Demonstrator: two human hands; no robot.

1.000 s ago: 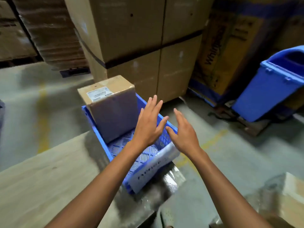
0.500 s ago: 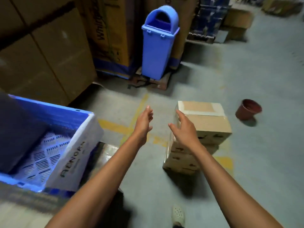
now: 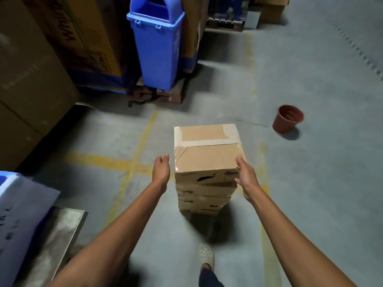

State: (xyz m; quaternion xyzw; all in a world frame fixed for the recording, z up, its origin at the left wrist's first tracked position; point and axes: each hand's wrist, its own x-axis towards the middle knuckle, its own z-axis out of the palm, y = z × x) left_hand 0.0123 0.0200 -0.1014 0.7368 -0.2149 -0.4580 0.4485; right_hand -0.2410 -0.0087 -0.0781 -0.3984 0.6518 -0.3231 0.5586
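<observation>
Mid-floor stack: top box (image 3: 207,156) may slide

It sits atop a stack of cartons (image 3: 204,198), centre of the floor (image 3: 315,183). The person's left hand (image 3: 161,171) is spread, holding nothing, just beside the left face, apart. Their right hand (image 3: 246,178) is spread too, at the right near corner; contact unclear. Risk: a lopsided squeeze shoves the box sideways or topples the stack; glossy wrap may slip.
</observation>
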